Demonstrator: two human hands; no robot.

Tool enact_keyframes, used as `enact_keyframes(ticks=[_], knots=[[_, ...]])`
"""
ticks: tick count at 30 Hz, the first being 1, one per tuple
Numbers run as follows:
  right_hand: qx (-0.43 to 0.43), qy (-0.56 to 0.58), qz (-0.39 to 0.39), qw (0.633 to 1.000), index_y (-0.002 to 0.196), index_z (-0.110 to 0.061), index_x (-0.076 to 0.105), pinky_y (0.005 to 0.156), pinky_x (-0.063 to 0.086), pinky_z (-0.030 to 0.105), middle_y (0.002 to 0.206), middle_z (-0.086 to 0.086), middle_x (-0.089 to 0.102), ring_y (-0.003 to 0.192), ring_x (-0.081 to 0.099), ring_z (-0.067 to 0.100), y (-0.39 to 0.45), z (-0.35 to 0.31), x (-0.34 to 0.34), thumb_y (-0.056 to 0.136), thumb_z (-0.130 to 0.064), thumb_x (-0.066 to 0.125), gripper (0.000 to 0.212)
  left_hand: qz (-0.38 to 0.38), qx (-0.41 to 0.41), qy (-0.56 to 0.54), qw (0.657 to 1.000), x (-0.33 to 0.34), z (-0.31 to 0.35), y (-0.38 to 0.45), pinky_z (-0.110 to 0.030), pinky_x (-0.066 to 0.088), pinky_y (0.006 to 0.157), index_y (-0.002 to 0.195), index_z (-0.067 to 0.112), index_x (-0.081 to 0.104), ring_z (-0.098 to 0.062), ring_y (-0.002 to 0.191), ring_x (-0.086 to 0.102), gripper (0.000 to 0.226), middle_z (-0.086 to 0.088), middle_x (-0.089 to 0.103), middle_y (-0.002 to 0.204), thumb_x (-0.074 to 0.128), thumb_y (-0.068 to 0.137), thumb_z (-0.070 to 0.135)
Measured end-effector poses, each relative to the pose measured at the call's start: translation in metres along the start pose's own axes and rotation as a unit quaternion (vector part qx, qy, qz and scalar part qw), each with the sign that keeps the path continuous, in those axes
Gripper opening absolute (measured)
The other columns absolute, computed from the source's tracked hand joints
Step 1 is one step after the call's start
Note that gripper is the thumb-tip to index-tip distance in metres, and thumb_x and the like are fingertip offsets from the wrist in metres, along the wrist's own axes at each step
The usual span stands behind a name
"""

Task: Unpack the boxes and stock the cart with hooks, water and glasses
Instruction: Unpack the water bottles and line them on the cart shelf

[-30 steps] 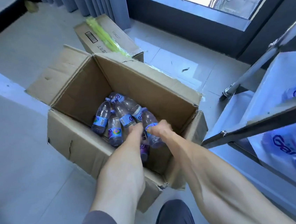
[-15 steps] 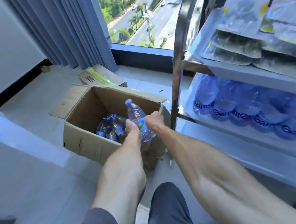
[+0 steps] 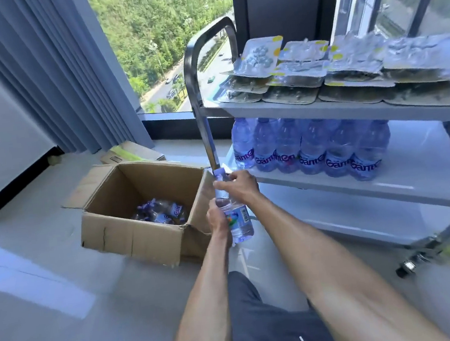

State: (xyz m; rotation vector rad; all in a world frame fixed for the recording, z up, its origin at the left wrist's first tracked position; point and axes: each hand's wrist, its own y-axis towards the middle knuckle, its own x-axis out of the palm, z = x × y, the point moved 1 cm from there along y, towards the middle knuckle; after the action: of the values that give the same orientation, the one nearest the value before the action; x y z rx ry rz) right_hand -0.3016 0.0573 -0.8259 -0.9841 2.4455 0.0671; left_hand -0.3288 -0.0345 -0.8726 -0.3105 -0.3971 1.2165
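Both hands are closed on 1 water bottle [image 3: 236, 219], held upright at the centre of the frame between the open cardboard box [image 3: 138, 224] and the cart [image 3: 358, 181]. The left hand [image 3: 217, 217] wraps the labelled body; the right hand [image 3: 238, 183] grips the neck just under the cap. I cannot tell whether the bottle's base rests on the floor or hangs just above it.

More bottles [image 3: 162, 214] lie in a jumble at the bottom of the box. On the cart's middle shelf, right of centre, a row of shelved bottles [image 3: 310, 147] stands close together, with bare shelf in front and to the right. The top shelf carries stacked blister packs [image 3: 338, 75], probably the hooks.

The likeliest slip, to my eye, is at the cart's upright steel post [image 3: 209, 141], which stands directly behind the held bottle: a straight swing toward the shelf could knock the cap against it. A bottle set down hard against the standing row could topple its neighbours like skittles. The plastic looks thin and smooth, so a loose neck grip alone might let it slide.
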Motion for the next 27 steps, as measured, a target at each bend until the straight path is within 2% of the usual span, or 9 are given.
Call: enact_keyframes(ticks=[5,9,11,14,15,18,20,24,27], knots=[[-0.026,0.073,0.098,0.992,0.069,-0.024,0.063,0.062,0.043,0.028,0.069,-0.014,0.059,0.070,0.056,0.012,-0.035,0.041,-0.061,0.068,-0.038,0.077,0.020,-0.164,-0.091,-0.071,0.980,0.043,-0.031,-0.031,-0.032,0.057,0.061,0.068,0.012,0.071,-0.028,0.065,0.068,0.042,-0.016,0.068,0.078,0.045,0.095,0.031],[-0.054,0.126,0.160,0.978,0.083,-0.021,0.072,0.065,0.047,0.024,0.073,-0.010,0.066,0.067,0.058,0.003,-0.069,0.066,-0.118,0.068,-0.035,0.081,0.023,-0.279,-0.136,-0.053,0.949,0.081,-0.052,-0.054,-0.051,0.040,0.106,0.114,0.002,0.060,-0.038,0.106,0.055,0.033,-0.025,0.055,0.116,0.045,0.091,0.020],[-0.059,0.151,0.172,0.972,0.080,-0.019,0.071,0.065,0.047,0.028,0.073,-0.007,0.067,0.066,0.057,0.005,-0.084,0.076,-0.147,0.068,-0.033,0.080,0.020,-0.329,-0.147,-0.006,0.933,0.094,-0.061,-0.062,-0.048,0.042,0.095,0.116,0.002,0.056,-0.039,0.102,0.052,0.035,-0.025,0.052,0.114,0.044,0.094,0.026],[-0.068,0.225,0.187,0.954,0.076,-0.010,0.068,0.066,0.048,0.037,0.072,-0.001,0.064,0.068,0.056,0.012,-0.099,0.083,-0.177,0.069,-0.031,0.071,0.023,-0.431,-0.214,0.065,0.874,0.108,-0.070,-0.080,-0.034,0.048,0.063,0.095,0.002,0.066,-0.033,0.067,0.061,0.044,-0.023,0.060,0.088,0.040,0.095,0.037],[-0.072,0.266,0.192,0.942,0.075,-0.005,0.064,0.066,0.047,0.040,0.073,0.006,0.062,0.070,0.055,0.017,-0.100,0.085,-0.184,0.069,-0.030,0.067,0.026,-0.438,-0.227,0.073,0.867,0.111,-0.074,-0.084,-0.034,0.052,0.062,0.097,0.002,0.067,-0.032,0.067,0.063,0.049,-0.023,0.063,0.090,0.038,0.096,0.042],[-0.081,0.341,0.197,0.915,0.080,0.005,0.054,0.069,0.039,0.040,0.076,0.017,0.054,0.072,0.049,0.025,-0.100,0.084,-0.200,0.070,-0.027,0.057,0.033,-0.465,-0.221,0.056,0.856,0.124,-0.083,-0.095,-0.040,0.053,0.070,0.118,-0.001,0.062,-0.035,0.081,0.062,0.060,-0.024,0.061,0.107,0.038,0.095,0.049],[-0.082,0.340,0.203,0.915,0.086,0.004,0.056,0.071,0.042,0.042,0.078,0.021,0.057,0.074,0.053,0.026,-0.100,0.084,-0.204,0.074,-0.028,0.058,0.034,-0.484,-0.211,0.052,0.847,0.131,-0.083,-0.102,-0.038,0.053,0.066,0.108,0.003,0.069,-0.033,0.076,0.064,0.062,-0.020,0.066,0.098,0.042,0.091,0.055],[-0.069,0.277,0.233,0.930,0.077,-0.022,0.071,0.079,0.054,0.041,0.076,-0.003,0.070,0.074,0.063,0.014,-0.097,0.076,-0.214,0.077,-0.047,0.073,0.026,-0.515,-0.231,-0.039,0.825,0.129,-0.080,-0.109,-0.038,0.059,0.074,0.124,0.004,0.060,-0.032,0.091,0.065,0.067,-0.018,0.067,0.111,0.064,0.081,0.055],[-0.056,0.294,0.259,0.918,0.069,-0.008,0.067,0.063,0.051,0.037,0.062,0.005,0.064,0.062,0.061,0.020,-0.095,0.071,-0.222,0.071,-0.036,0.074,0.029,-0.521,-0.252,-0.103,0.809,0.122,-0.089,-0.114,-0.038,0.058,0.077,0.129,0.001,0.055,-0.031,0.094,0.062,0.081,-0.018,0.063,0.114,0.077,0.073,0.055]])
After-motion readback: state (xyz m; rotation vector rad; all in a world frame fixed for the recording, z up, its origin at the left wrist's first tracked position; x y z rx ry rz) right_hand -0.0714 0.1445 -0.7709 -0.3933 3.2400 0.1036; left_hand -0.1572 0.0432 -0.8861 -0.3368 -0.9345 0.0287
